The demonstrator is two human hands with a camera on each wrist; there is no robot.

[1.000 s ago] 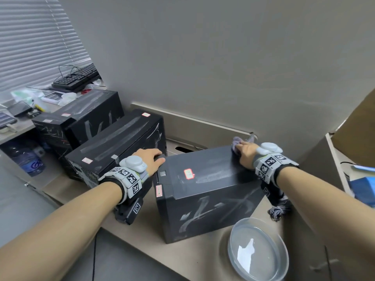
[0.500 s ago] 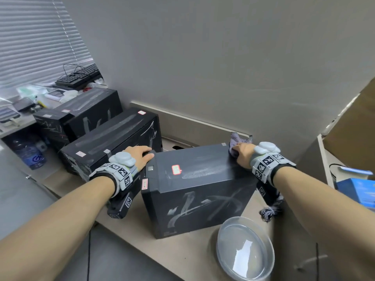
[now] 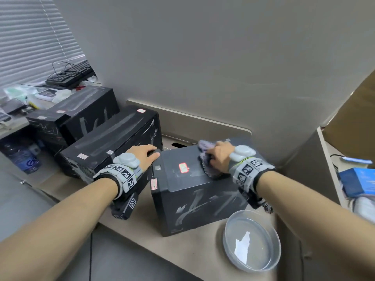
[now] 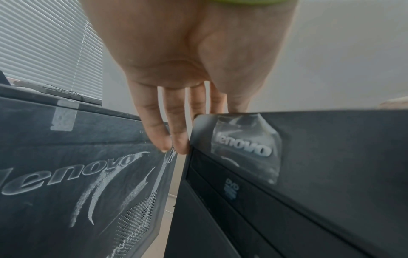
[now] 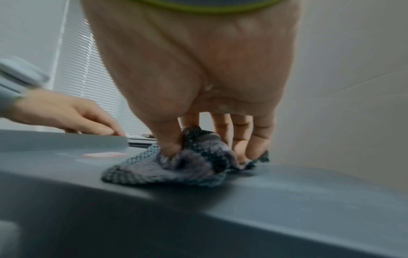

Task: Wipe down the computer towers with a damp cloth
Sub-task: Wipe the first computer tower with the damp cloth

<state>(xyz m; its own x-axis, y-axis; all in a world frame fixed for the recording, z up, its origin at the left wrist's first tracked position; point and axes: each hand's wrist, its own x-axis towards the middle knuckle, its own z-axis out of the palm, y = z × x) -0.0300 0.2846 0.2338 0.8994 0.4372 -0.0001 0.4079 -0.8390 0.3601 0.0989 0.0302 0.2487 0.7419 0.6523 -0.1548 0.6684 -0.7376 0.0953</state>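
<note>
Three black dusty computer towers lie on their sides along the desk. My right hand (image 3: 218, 157) (image 5: 205, 150) grips a crumpled grey-purple cloth (image 3: 208, 169) (image 5: 176, 167) and presses it on the top of the near tower (image 3: 192, 199) (image 5: 287, 200), right of a red sticker (image 3: 183, 167). My left hand (image 3: 145, 153) (image 4: 174, 132) rests on that tower's front left corner (image 4: 309, 157), thumb on top and straight fingers hanging down into the gap beside the middle tower (image 3: 113, 138) (image 4: 77, 165). The far tower (image 3: 81, 112) stands behind it.
A clear bowl (image 3: 224, 238) of water sits at the desk's front edge, just right of the near tower. The wall is close behind. A keyboard (image 3: 71, 75) and clutter lie far left, a water bottle (image 3: 26, 159) lower left, a blue box (image 3: 359, 181) right.
My right hand has dragged the cloth from the tower's far right corner leftward along the top towards the red sticker. My left hand has stayed on the front corner.
</note>
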